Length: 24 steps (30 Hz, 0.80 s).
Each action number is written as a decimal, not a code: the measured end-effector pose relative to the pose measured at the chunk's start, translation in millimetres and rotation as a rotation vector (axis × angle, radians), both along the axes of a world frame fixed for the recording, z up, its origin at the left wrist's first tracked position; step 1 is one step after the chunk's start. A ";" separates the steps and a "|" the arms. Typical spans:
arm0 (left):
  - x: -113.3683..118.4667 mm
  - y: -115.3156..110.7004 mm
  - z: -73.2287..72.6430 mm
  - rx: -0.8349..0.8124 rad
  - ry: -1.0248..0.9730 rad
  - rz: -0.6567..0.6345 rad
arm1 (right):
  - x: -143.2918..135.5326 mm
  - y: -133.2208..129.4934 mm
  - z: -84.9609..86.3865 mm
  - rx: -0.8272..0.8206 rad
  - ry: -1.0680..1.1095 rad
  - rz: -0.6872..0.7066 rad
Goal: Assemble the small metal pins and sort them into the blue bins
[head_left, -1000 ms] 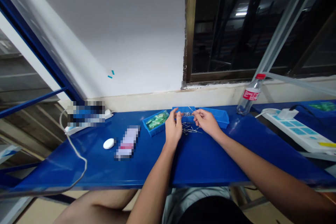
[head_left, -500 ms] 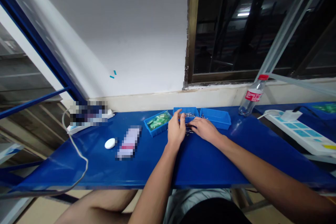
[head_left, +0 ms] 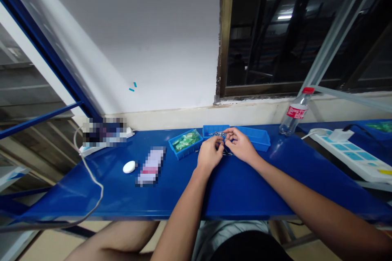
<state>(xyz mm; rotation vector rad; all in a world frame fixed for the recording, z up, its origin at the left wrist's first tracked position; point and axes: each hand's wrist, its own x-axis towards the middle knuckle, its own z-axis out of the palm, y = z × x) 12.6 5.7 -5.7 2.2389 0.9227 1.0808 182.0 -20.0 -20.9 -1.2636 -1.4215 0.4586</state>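
My left hand is closed, its curled fingertips close to those of my right hand, which is also closed with thumb and fingers pinched. Whatever lies between the fingertips is too small to make out. Just behind the hands is a blue bin with small shiny metal pieces in it. A few thin metal pieces lie on the table under the hands. On the left a blue bin holds green packets. Another blue bin stands on the right, partly behind my right hand.
On the blue table lie a round white object and a blurred-out flat object. A clear bottle with a red cap stands right of the bins. White power strips and a cable are at the sides.
My right hand has lifted and turned, its fingertips now pinched above the table. My left hand has dropped slightly toward me and curled its fingers, uncovering more of the middle bin.
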 end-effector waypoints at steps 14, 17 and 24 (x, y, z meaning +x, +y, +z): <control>0.4 8.4 -5.5 -0.006 -0.124 0.039 | 6.4 -4.0 0.0 -0.085 0.030 0.072; 1.0 7.0 -4.8 -0.047 -0.152 0.018 | 4.1 -7.5 3.2 -0.060 -0.110 0.091; 0.7 1.2 2.4 -0.114 -0.215 0.096 | 3.2 -14.9 11.7 0.004 -0.323 0.014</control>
